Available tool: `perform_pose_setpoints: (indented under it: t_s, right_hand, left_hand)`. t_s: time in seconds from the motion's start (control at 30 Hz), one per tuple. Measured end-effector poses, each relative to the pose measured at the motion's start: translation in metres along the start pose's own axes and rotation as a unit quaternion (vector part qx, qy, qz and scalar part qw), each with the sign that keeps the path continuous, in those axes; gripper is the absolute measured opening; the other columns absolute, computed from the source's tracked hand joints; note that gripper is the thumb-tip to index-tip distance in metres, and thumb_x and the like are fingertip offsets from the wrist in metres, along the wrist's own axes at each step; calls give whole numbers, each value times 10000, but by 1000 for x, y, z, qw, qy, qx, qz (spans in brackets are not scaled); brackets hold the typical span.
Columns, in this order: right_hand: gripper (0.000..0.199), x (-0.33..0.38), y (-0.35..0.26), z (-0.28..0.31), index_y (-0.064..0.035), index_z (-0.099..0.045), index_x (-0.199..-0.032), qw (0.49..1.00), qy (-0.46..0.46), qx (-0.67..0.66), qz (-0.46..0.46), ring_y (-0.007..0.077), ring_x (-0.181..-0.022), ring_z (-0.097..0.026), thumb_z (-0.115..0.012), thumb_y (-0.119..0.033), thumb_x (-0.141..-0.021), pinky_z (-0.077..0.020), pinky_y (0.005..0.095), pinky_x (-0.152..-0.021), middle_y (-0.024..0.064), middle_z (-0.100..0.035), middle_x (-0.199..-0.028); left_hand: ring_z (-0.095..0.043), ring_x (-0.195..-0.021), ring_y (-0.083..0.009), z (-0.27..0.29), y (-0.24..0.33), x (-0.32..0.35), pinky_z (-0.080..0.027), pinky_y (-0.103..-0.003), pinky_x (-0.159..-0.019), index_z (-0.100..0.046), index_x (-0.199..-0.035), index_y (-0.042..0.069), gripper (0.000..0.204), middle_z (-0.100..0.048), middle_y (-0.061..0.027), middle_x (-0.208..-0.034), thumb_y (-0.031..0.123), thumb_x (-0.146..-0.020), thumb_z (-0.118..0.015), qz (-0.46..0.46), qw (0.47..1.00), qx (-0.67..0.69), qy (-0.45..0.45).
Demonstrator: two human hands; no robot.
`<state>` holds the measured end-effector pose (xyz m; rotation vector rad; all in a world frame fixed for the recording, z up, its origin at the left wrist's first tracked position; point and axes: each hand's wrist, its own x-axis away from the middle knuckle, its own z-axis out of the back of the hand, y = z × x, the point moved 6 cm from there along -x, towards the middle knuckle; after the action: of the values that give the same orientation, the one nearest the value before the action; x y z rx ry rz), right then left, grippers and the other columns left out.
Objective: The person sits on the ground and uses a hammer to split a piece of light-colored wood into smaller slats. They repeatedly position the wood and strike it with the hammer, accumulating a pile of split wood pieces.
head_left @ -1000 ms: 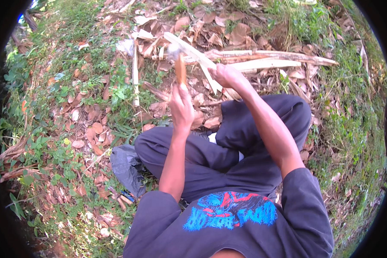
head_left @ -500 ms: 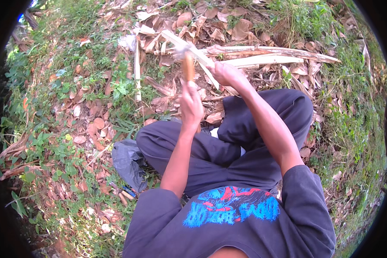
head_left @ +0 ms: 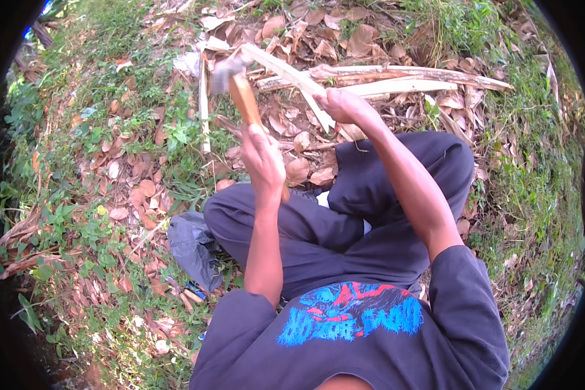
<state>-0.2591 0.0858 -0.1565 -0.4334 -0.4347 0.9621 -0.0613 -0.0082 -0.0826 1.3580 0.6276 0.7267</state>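
Note:
My left hand [head_left: 263,162] is closed round the wooden handle of a hammer [head_left: 244,101]. The tool is raised and tilted to the left, its grey metal head smeared by motion and apart from the wood. In my right hand [head_left: 344,107], the fingers grip the near end of a pale wooden strip [head_left: 283,70]. That strip slants away to the upper left. Beneath it, a shorter pale piece of wood [head_left: 318,112] points toward my lap.
Long split pieces of wood [head_left: 409,86] lie across dry leaves at the far right. A thin upright-lying stick [head_left: 204,110] is at the left. Beside my crossed legs rest a dark plastic bag [head_left: 192,244] and small wooden-handled items [head_left: 192,296]. Grass and leaf litter surround me.
My left hand and the hammer have swung left, away from the strip, where the head was over the wood before. My right hand and the strip have barely shifted.

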Motion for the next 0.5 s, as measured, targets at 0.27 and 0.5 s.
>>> perform_pose_setpoints:
  t_s: [0.27,0.5]
  right_hand:
    - [348,-17,33,-33,16,-582,-1124,895,88,386,203,309,-630,-679,-416,-273,-1023,-533,455,-541,182,-653,-750]
    - [404,-5,-17,-8,33,-576,-1232,981,-47,164,97,284,-758,-704,-480,-293,-1014,-562,423,-618,218,-631,-871]
  left_hand:
    - [-370,-393,-44,-16,-38,-12,-298,-220,-336,-483,-903,106,443,-406,58,-588,499,-1066,-359,131,989,15,-70]
    - [-402,-429,-41,-13,-60,-5,-332,-218,-360,-469,-912,101,499,-419,43,-600,563,-1048,-335,64,983,-101,-137]
